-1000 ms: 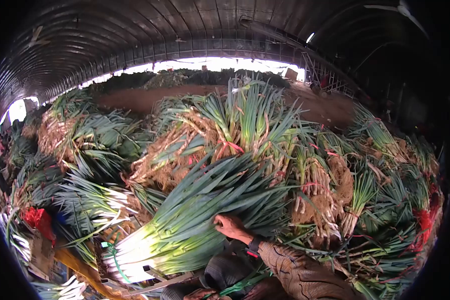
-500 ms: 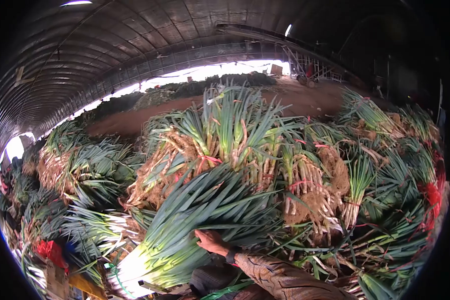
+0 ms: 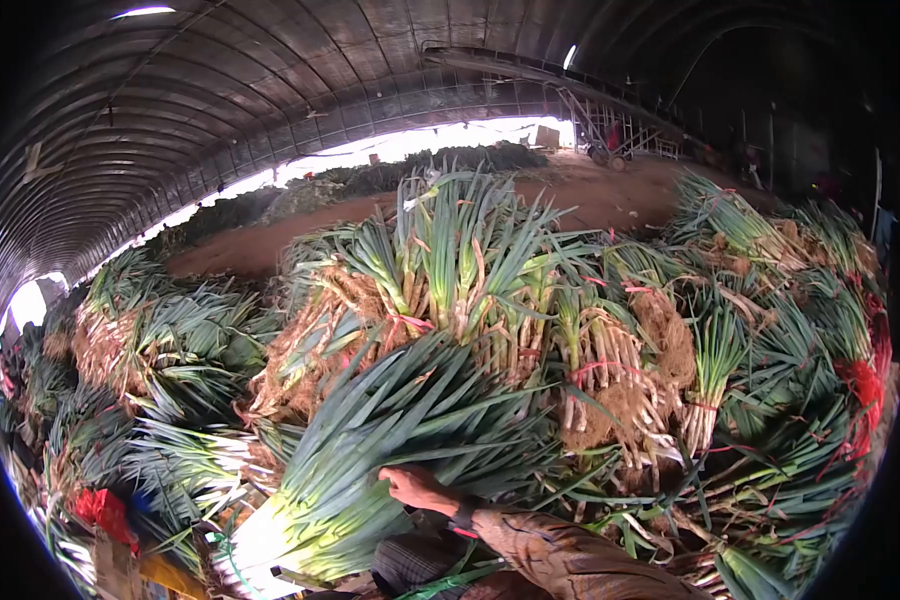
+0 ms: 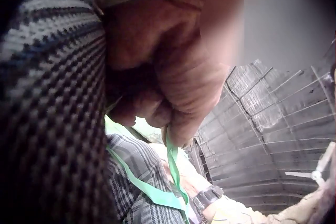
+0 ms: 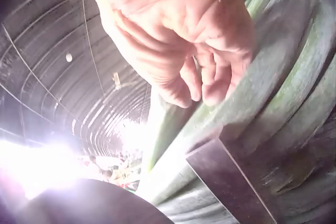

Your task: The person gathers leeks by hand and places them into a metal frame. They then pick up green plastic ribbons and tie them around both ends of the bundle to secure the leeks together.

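A large bundle of green onions (image 3: 370,470) lies slantwise in front of me, white stalks at lower left and leaves fanning to the upper right. A green tie (image 3: 226,556) goes round the white end. My right hand (image 3: 422,490) is at the near side of the leaves. In the right wrist view the right hand (image 5: 184,40) has its fingers bent and, with the thumb, pinches at a leaf (image 5: 173,124). My left hand (image 4: 173,71) is low by the checked trouser leg (image 4: 134,166), fingers curled on a green ribbon (image 4: 173,163).
Heaped green onion bundles (image 3: 450,260) with red ties stand behind, and more (image 3: 620,370) lie to the right. A red bag (image 3: 105,515) sits at lower left. A flat, angular piece (image 5: 226,176) is close below the right hand. Bare ground (image 3: 610,205) stretches behind the heap.
The head view has swung slightly right and up. My right hand has slid a little left along the leaves toward the white stalks. The left hand has dropped out of the head view.
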Demonstrator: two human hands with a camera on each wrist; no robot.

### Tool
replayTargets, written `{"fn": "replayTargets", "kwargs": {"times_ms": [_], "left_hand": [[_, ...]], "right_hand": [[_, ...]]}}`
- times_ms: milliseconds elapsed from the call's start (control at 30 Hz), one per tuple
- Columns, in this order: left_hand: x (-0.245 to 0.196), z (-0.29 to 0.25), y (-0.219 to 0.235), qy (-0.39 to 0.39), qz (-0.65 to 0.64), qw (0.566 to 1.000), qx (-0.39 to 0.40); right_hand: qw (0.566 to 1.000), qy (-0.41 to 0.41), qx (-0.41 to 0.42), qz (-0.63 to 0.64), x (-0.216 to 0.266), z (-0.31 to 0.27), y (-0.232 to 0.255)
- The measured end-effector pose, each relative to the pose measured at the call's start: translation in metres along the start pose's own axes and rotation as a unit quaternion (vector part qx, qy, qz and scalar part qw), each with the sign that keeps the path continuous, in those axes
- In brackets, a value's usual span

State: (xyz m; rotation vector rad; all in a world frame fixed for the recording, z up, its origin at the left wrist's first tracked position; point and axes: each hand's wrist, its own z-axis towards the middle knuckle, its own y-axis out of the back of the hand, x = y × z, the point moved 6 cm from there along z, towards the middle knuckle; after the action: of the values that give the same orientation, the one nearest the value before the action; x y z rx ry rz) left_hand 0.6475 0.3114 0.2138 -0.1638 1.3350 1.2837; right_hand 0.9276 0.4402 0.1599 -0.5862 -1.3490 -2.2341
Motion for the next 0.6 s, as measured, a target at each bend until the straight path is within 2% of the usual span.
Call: {"fn": "replayTargets", "kwargs": {"times_ms": [100, 133, 233, 333, 467, 600], "left_hand": [[0.001, -0.003, -0.001, -0.013, -0.017, 1.0, -0.012], [-0.002, -0.002, 0.001, -0.011, -0.02, 1.0, -0.01], [-0.006, -0.002, 0.004, -0.007, -0.013, 1.0, -0.002], [-0.004, -0.004, 0.004, -0.019, -0.014, 1.0, -0.006], [0.004, -0.009, 0.003, 0.007, -0.047, 0.999, -0.008], [-0.007, -0.008, 0.009, -0.014, -0.01, 1.0, -0.008]], "right_hand": [[0.994, 0.048, 0.087, 0.036, 0.016, -0.014, 0.03], [0.991, 0.068, 0.076, 0.083, 0.022, -0.023, 0.042], [0.966, -0.049, 0.165, 0.191, 0.018, -0.046, 0.064], [0.946, -0.137, 0.168, 0.243, 0.006, -0.065, 0.078], [0.952, -0.161, 0.149, 0.216, 0.005, -0.076, 0.09], [0.96, -0.169, 0.146, 0.169, 0.017, -0.076, 0.093]]}}
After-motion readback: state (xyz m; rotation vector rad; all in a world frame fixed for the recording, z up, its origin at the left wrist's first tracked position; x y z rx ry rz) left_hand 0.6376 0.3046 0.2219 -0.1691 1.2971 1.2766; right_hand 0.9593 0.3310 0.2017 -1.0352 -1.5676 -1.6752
